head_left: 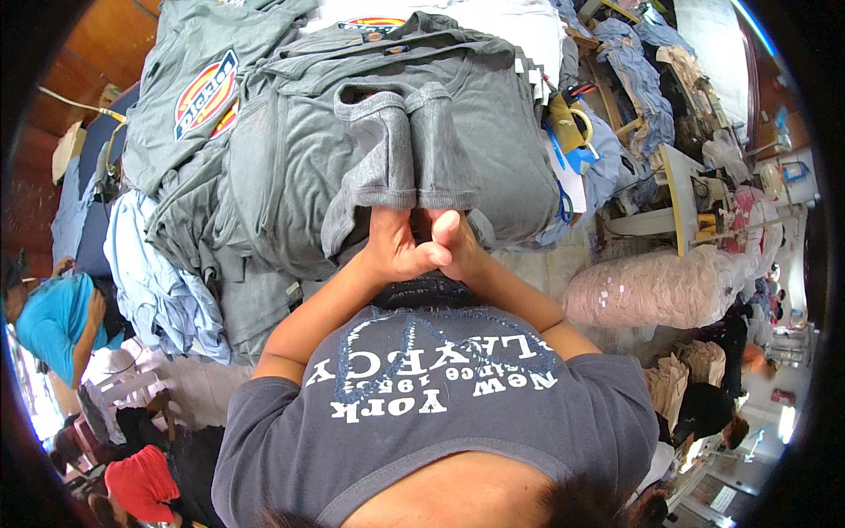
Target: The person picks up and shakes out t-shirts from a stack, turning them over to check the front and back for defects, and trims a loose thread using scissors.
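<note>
Two grey knit sleeves [385, 150] with stitched hems stand side by side in front of my chest. My left hand [393, 249] reaches up into the hem of the left one, and my right hand [458, 242] into the hem of the right one. Fabric hides most of the fingers on both hands. My thumbs show outside the cloth, close together between the wrists. Both hands hold up the sleeves. Directly beyond them lies a thick stack of grey T-shirts [290, 158].
A grey shirt with a printed badge [207, 92] lies far left. Light blue cloth [163, 273] hangs at the left. Scissors [566, 204] and a tape roll [583, 123] lie right of the stack. A wrapped pink bundle [647, 290] sits at right. A person in blue [62, 321] is at left.
</note>
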The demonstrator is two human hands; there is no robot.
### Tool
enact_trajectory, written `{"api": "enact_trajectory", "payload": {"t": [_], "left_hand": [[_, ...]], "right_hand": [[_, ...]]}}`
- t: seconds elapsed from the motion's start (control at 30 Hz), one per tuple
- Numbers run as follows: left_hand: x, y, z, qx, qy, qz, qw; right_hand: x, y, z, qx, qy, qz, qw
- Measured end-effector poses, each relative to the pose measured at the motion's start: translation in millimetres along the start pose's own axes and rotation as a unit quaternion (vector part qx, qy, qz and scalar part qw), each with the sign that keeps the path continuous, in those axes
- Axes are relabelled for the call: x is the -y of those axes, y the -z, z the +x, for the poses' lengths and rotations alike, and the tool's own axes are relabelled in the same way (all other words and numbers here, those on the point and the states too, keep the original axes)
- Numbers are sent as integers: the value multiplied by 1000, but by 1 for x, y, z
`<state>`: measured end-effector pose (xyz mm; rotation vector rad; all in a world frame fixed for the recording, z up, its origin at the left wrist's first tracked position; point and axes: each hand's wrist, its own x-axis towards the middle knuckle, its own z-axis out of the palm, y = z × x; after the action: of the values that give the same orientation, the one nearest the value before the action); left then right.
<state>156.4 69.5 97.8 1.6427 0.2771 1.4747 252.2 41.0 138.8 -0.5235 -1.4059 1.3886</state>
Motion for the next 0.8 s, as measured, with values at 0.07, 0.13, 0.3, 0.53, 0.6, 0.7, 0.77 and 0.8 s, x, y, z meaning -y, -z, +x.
{"api": "enact_trajectory", "payload": {"t": [0.07,0.13,0.3,0.53,0.6,0.7,0.77,0.8], "left_hand": [[-35,4,12,-3,109,-47,993],[-56,26,31,-19,127,99,987],[-152,144,14,-122,59,-56,989],[-134,200,77,-84,107,-211,968],[-119,194,117,-248,140,-167,944],[-35,229,146,-200,294,-147,923],[21,253,144,-239,423,-11,874],[40,260,140,-186,497,52,846]], "right_hand": [[17,-2,5,-45,7,30,999],[37,32,0,-69,-101,-67,990],[97,161,-85,-96,85,235,964],[151,159,8,-214,176,-3,961],[136,189,53,-249,109,53,961],[47,259,126,-153,-104,167,968],[-8,268,153,-94,-216,210,949],[-23,273,151,-80,-268,206,938]]}}
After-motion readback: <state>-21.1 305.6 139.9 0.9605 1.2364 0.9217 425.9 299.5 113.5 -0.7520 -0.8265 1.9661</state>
